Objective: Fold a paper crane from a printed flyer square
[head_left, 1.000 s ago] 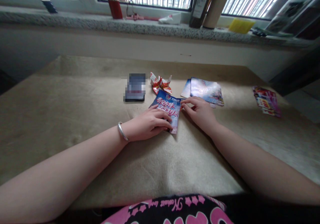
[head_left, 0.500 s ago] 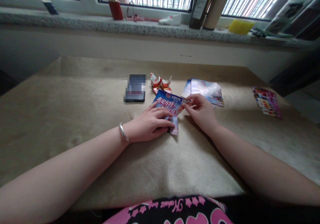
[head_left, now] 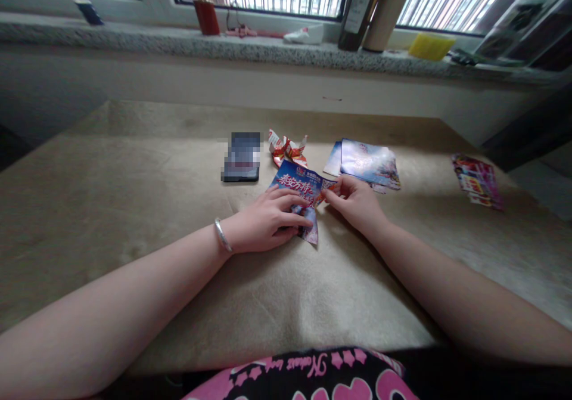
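Observation:
A blue printed leaflet (head_left: 298,186) with red and white lettering lies on the beige table cover (head_left: 134,179). My left hand (head_left: 268,221), with a silver bangle on its wrist, lies flat on the leaflet's near part with fingers stretched out, pressing it down. My right hand (head_left: 355,200) pinches the leaflet's right corner, which is folded over toward the middle.
A dark phone (head_left: 242,156) lies left of a crumpled red and white paper (head_left: 286,148). More blue sheets (head_left: 366,161) sit to the right, and a pink leaflet (head_left: 477,180) further right. Jars and boxes stand on the stone windowsill (head_left: 268,45).
My right hand has lifted the leaflet's right corner and folded it inward toward the left. My left hand has stayed in place on the paper.

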The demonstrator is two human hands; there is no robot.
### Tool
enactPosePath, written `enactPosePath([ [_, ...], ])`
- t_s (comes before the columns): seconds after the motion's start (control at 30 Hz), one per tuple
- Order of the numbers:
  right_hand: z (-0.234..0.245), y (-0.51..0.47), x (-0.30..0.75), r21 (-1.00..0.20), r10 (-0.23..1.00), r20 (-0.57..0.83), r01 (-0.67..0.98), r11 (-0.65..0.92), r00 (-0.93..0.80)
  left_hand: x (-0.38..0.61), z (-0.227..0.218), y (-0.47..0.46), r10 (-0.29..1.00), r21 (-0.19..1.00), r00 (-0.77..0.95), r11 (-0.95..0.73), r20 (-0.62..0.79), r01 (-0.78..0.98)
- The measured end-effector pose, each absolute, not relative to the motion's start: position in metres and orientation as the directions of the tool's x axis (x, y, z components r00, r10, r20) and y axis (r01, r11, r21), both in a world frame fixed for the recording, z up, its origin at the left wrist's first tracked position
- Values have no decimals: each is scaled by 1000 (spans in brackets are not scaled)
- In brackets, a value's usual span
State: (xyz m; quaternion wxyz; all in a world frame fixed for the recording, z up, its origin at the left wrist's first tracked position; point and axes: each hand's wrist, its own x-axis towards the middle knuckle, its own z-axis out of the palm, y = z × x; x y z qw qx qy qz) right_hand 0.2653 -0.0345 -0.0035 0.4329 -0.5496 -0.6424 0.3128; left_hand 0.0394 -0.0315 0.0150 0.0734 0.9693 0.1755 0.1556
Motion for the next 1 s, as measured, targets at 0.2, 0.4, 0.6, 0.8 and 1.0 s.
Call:
enactPosePath([
  [0.2, -3, -35, 266, -810, 970, 239, 542, 223, -42, 39, 15, -32, 369, 198, 897, -924, 243, 327],
  [0.4, 5, -47, 265, -689, 944, 319, 664, 292, -84, 35, 9, -35, 472, 293, 826, -873, 307, 390],
  [0.6, 8, -55, 264, -595, 917, 350, 711, 375, -191, 34, 2, -31, 480, 306, 796, -871, 368, 383],
  [0.8, 8, -54, 262, -497, 910, 324, 771, 398, -260, 35, 4, -31, 499, 298, 800, -861, 332, 413],
  [1.0, 5, -50, 259, -753, 952, 267, 585, 301, -147, 36, 8, -34, 522, 304, 816, -842, 249, 446],
])
